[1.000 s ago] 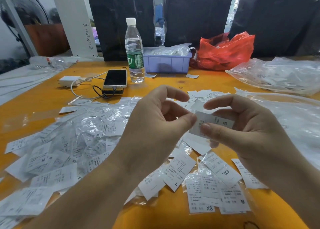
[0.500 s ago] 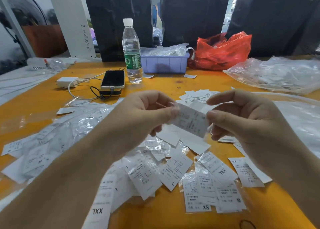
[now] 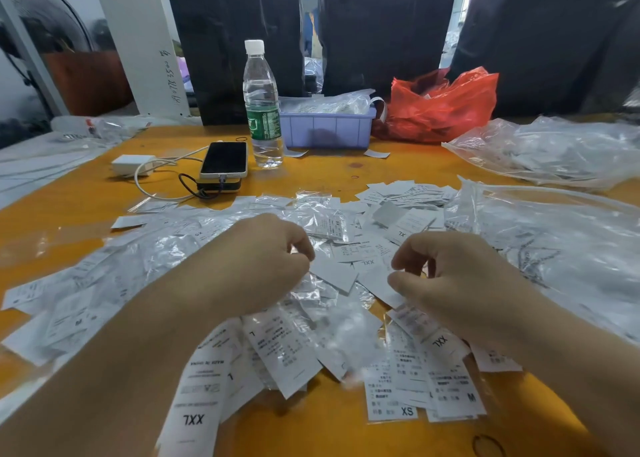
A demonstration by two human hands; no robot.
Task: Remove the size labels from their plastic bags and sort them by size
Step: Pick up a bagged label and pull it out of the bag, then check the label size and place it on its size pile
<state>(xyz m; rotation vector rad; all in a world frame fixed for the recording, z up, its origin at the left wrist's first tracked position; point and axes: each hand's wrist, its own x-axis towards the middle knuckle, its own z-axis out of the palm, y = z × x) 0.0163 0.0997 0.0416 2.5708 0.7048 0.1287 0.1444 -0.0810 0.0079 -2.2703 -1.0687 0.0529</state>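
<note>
Both hands low over the heap of small white printed paper size labels (image 3: 367, 259) and crinkled clear plastic bags (image 3: 311, 292).

Head view: left hand (image 3: 256, 266) curled, its grasp hidden; right hand (image 3: 450, 283) seems to pinch a blank white label (image 3: 379, 285); piles just beneath could mix; slippery film might drag neighbouring labels along.

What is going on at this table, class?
A person is sorting white size labels, some still in clear plastic bags, spread across an orange table. Both hands are down in the pile: the left hand and the right hand have curled fingers among loose labels, though what each pinches is unclear. Tags marked XXL, L, M and XS lie nearest. A water bottle and phone stand behind.
</note>
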